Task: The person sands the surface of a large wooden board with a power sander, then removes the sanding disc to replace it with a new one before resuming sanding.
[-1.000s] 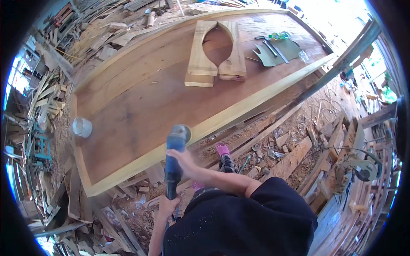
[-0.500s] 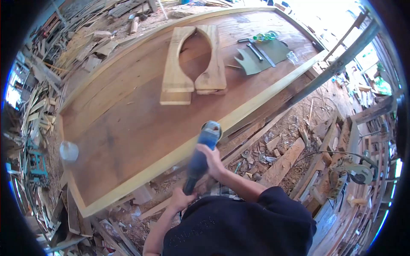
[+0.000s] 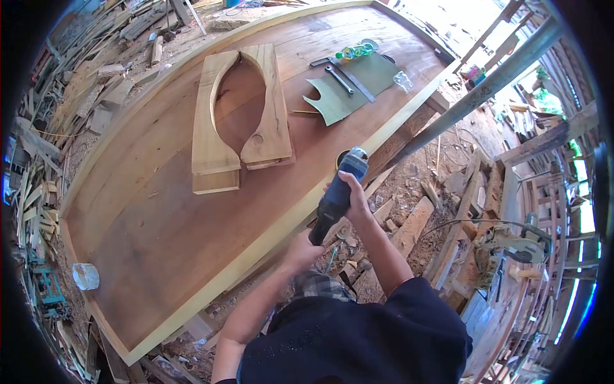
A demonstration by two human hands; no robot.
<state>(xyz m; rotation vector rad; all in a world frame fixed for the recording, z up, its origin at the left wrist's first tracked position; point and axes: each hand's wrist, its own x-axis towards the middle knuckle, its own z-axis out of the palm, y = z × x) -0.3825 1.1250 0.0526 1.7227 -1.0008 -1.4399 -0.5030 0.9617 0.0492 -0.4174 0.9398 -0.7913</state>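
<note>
A blue-and-black angle grinder [image 3: 339, 195] is in both my hands, its head and a yellow-rimmed disc at the light wooden rim [image 3: 256, 259] of a large panel. My right hand [image 3: 353, 192] wraps round the grinder's body. Lower down, my left hand [image 3: 302, 253] grips its rear end. Whether the disc touches the rim cannot be told. On the panel [image 3: 173, 237] lie two curved-cut boards [image 3: 214, 157], their hollows facing each other, with more wood under them.
Farther along the panel lie a green sheet [image 3: 358, 86], a wrench [image 3: 339, 80], a metal ruler [image 3: 355, 82] and a green bottle [image 3: 357, 50]. A white cup [image 3: 86, 276] stands at the left corner. A metal pole [image 3: 473, 99] slants across the right. Wood scraps and a circular saw [image 3: 527, 246] lie right.
Both hands have moved the grinder along the rim, up and to the right. My view has shifted, so the panel and boards appear farther left and lower.
</note>
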